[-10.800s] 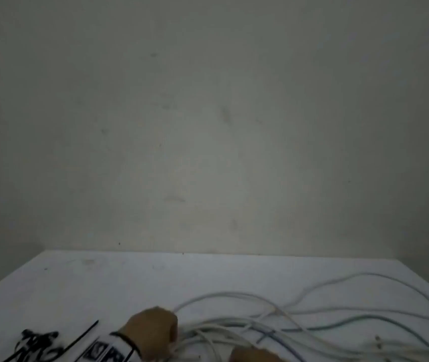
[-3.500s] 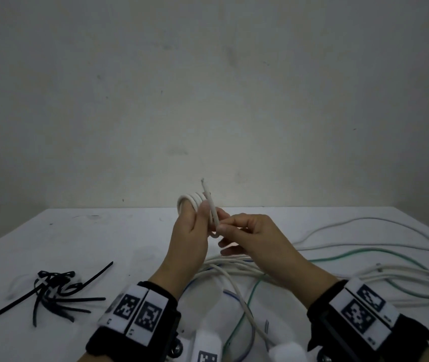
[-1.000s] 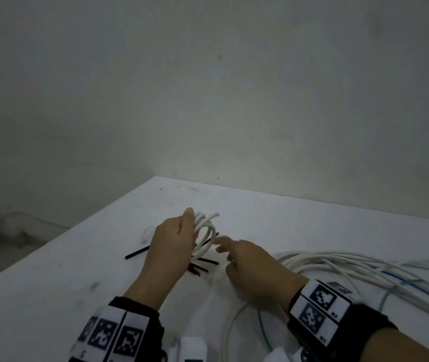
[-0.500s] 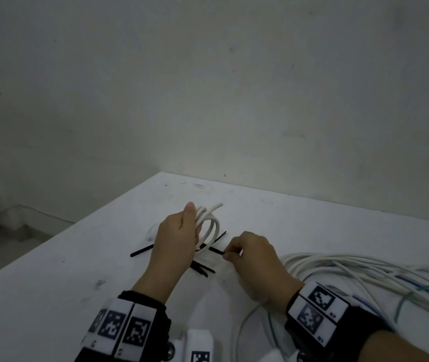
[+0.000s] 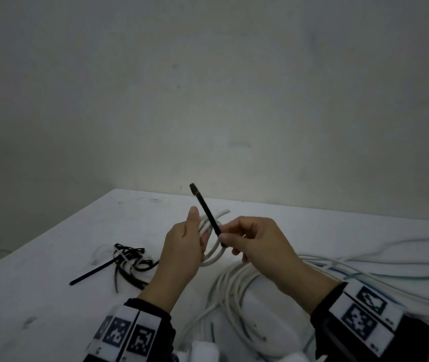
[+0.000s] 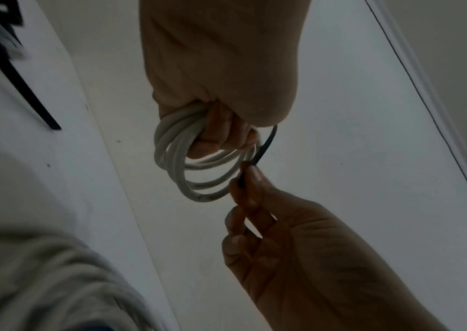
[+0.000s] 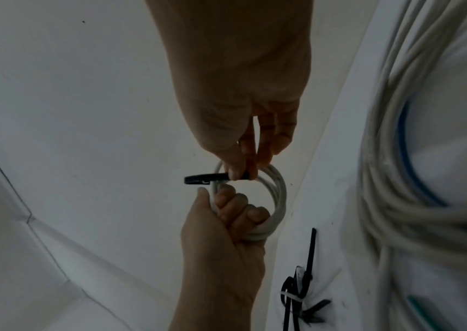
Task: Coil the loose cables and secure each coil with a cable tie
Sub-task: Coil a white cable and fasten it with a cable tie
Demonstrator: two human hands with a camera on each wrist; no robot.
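My left hand (image 5: 183,250) grips a small coil of white cable (image 5: 214,253) above the white table; its fingers curl through the loops (image 6: 198,165) in the left wrist view. My right hand (image 5: 253,240) pinches a black cable tie (image 5: 205,210) between thumb and forefinger, right beside the coil. The tie slants up and to the left, its head end free in the air. From the right wrist, the tie (image 7: 209,178) lies across the top of the coil (image 7: 278,194). Whether the tie passes through the coil is hidden.
A bundle of spare black cable ties (image 5: 127,262) lies on the table (image 5: 38,296) left of my hands. A heap of loose white, blue and green cables (image 5: 239,291) spreads over the right side. A plain wall stands behind the table's far edge.
My right hand has picked a black tie from the bundle and lifted it to the coil. Both hands rose off the table. The head view swung right.
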